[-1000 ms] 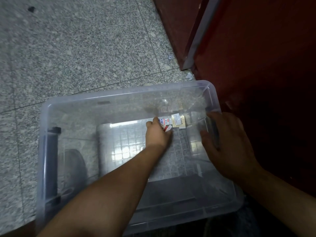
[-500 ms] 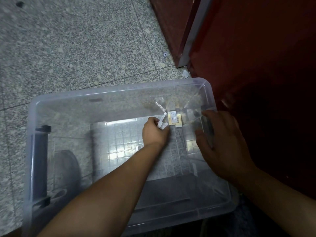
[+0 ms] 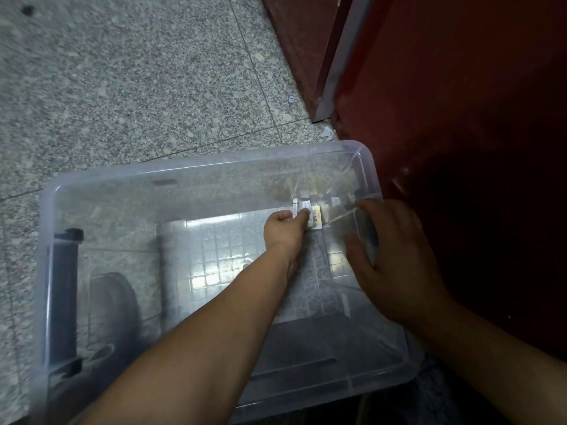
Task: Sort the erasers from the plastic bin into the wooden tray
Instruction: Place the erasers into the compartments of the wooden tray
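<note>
Erasers (image 3: 310,211): small wrapped cluster on floor of plastic bin (image 3: 199,168), tight in far right corner, close against the walls. Exact count unclear through glare.

Left hand (image 3: 283,230): reaching deep into bin from near side, forearm crossing the near rim. Fingers curled, pinching white eraser (image 3: 298,208) at cluster's left edge. Yellow-labelled eraser (image 3: 317,218) just beside it to the right; touching or apart, cannot tell.

Right hand (image 3: 395,259): clamped on bin's right wall, thumb on the inner side, fingers bent across the rim, near the eraser corner.

Bin clear plastic, sitting on speckled grey tile floor (image 3: 122,87), right side hard up beside dark red cabinet (image 3: 460,102).

Black cylinder (image 3: 63,286) seen through bin's left wall, upright, with dark rounded shape beside it, too blurred to identify.

Paper scraps (image 3: 291,99) lying on tiles beyond bin, near the cabinet's foot
</note>
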Demonstrator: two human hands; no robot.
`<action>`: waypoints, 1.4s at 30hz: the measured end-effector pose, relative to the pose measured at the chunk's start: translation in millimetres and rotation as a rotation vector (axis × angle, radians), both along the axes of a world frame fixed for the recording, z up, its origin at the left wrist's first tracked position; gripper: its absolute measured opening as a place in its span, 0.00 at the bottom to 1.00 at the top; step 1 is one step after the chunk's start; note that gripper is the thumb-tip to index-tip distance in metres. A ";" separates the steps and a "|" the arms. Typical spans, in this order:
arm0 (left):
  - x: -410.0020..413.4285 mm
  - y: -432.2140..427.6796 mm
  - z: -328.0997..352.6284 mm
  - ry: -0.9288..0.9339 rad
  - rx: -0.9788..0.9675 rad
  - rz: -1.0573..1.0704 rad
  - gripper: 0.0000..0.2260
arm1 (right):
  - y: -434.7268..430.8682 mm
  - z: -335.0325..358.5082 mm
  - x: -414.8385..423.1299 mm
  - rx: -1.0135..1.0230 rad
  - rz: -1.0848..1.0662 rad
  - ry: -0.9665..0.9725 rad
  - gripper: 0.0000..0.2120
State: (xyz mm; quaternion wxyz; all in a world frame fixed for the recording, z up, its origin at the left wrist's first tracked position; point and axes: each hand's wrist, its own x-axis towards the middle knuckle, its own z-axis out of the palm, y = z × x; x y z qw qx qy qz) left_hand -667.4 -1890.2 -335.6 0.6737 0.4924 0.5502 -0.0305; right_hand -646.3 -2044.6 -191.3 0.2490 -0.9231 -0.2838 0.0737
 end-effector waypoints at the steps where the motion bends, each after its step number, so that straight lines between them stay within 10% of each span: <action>1: 2.9 -0.7 1.1 0.015 0.016 -0.005 0.21 | 0.3 0.2 -0.5 0.003 -0.003 0.001 0.24; 42: 17.9 -11.5 0.3 -0.109 0.028 -0.227 0.11 | 2.6 -3.2 -3.8 0.016 -0.064 -0.016 0.25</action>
